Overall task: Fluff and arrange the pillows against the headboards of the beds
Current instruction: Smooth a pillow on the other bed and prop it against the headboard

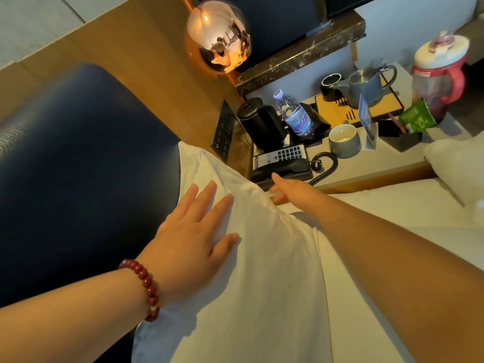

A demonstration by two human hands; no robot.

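Note:
A white pillow (pixel 251 258) stands on the bed, leaning against the dark blue padded headboard (pixel 78 166). My left hand (pixel 193 231), with a red bead bracelet at the wrist, presses flat on the pillow's upper face, fingers straight and spread. My right hand (pixel 288 189) reaches to the pillow's far edge near the bedside table, fingers extended and touching the fabric there. A second white pillow (pixel 455 158) shows at the right edge.
The bedside table (pixel 379 166) holds a black telephone (pixel 282 163), a black kettle (pixel 262 124), a water bottle (pixel 296 113), a cup (pixel 343 140), a grey teapot (pixel 366 85) and a red jug (pixel 440 74). A copper globe lamp (pixel 217 35) hangs above. White bedsheet (pixel 406 218) lies right.

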